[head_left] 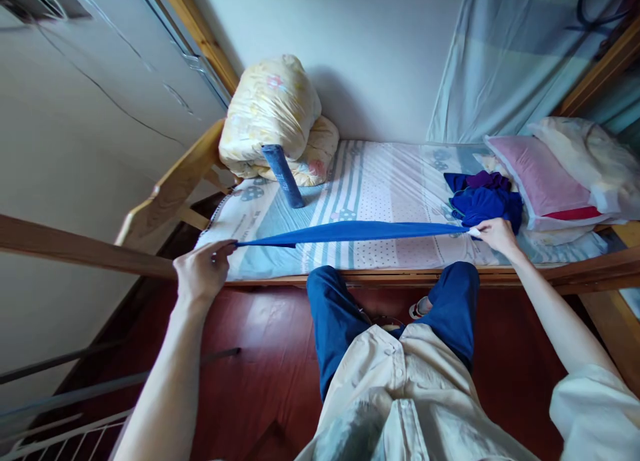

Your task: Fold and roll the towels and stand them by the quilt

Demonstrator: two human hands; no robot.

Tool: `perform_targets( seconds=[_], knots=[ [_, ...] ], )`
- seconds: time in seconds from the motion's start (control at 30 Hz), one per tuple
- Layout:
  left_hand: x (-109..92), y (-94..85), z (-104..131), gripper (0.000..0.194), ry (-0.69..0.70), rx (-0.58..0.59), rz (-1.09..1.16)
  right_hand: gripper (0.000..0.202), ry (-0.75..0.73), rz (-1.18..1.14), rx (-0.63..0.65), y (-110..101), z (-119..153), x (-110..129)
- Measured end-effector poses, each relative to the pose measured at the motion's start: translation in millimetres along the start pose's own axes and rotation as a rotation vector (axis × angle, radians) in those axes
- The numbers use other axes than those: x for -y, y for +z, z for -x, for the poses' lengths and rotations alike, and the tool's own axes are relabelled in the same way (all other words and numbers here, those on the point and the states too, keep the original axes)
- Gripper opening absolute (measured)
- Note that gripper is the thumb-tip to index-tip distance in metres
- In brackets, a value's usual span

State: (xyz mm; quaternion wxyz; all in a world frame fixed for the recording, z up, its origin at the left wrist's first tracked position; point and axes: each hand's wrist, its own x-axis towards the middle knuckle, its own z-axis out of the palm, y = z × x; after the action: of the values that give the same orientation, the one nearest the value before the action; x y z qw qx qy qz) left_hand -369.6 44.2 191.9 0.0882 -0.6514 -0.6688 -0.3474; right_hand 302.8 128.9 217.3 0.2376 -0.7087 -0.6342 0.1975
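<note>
A long, narrow piece of blue cloth (350,232) is stretched nearly level between my two hands, above the near side of the bed. My left hand (200,268) pinches its left end, where a darker strip shows along the lower edge. At the opposite end, my right hand (495,236) pinches a small whitish part of it. Just beyond my right hand lies a crumpled heap of blue and purple clothes (485,198). A flat, narrow blue folded cloth (283,176) rests against the quilt and the sheet.
The bed (390,181) has a patterned sheet and wooden rails. A bundled yellow floral quilt (273,111) sits at its left end, a pink pillow (543,174) at its right. A pale curtain (485,68) hangs behind. A white rack (75,438) stands at lower left.
</note>
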Motion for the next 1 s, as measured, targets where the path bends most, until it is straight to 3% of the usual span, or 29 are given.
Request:
perform_targets(
  seconds=[0.2, 0.33, 0.43, 0.53, 0.63, 0.73, 0.83, 1.0],
  knots=[
    [19.1, -6.7, 28.3, 0.033, -0.111, 0.208, -0.041, 0.005, 0.231, -0.161, 0.309, 14.9, 14.5, -11.4],
    [24.5, -2.8, 18.9, 0.034, -0.256, 0.342, 0.02, 0.013, 0.279, -0.284, 0.275, 25.6, 1.6, -17.5],
    [21.2, 17.2, 2.2, 0.034, -0.369, 0.452, 0.093, 0.012, 0.233, -0.27, 0.218, 40.4, -17.5, -21.2],
    [11.6, 52.0, -17.5, 0.031, -0.554, 0.507, 0.167, 0.015, 0.173, -0.152, 0.178, 59.1, -41.8, -20.3],
    [0.9, 92.7, -40.1, 0.028, -0.724, 0.469, 0.236, 0.022, 0.097, 0.044, 0.155, 73.3, -70.1, -10.9],
    [-4.6, 126.5, -68.2, 0.023, -0.753, 0.374, 0.244, 0.027, 0.023, 0.156, 0.081, 77.2, -99.1, 5.6],
    [-4.0, 146.3, -100.6, 0.023, -0.637, 0.173, 0.205, 0.03, -0.028, 0.101, -0.067, 72.3, -122.9, 22.1],
    [-0.5, 157.5, -136.1, 0.028, -0.428, -0.12, 0.262, 0.038, -0.137, -0.094, -0.32, 63.2, -138.0, 30.3]
  ],
)
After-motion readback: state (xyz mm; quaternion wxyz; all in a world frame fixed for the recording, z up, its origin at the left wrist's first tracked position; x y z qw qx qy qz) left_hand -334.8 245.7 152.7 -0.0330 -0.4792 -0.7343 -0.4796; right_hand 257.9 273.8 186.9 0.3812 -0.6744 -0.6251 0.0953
